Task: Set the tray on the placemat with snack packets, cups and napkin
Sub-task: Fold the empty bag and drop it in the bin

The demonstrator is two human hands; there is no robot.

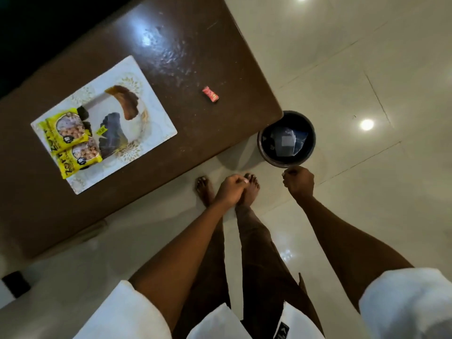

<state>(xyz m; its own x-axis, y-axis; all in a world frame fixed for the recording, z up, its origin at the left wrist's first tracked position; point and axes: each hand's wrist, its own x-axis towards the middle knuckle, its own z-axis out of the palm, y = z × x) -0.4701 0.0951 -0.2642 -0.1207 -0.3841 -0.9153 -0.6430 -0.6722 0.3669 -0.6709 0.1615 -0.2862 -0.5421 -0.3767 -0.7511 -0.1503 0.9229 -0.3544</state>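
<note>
The tray (156,113) is lying on the brown worktop (195,45), carrying two yellow snack packets (71,140) at its near-left end. A red wrapper (210,94) is lying right of the tray. Off the worktop's edge, both hands are hanging curled: the left hand (231,189) over the feet, the right hand (299,183) beside the dark bin (286,138); whether either is gripping anything I cannot tell.

A room in a home, seen from above — glossy pale floor tiles (342,69) reflecting ceiling lights, a low dark brown table (171,45), a small round waste bin (286,138) beside it, and bare feet (249,189) on the floor.
</note>
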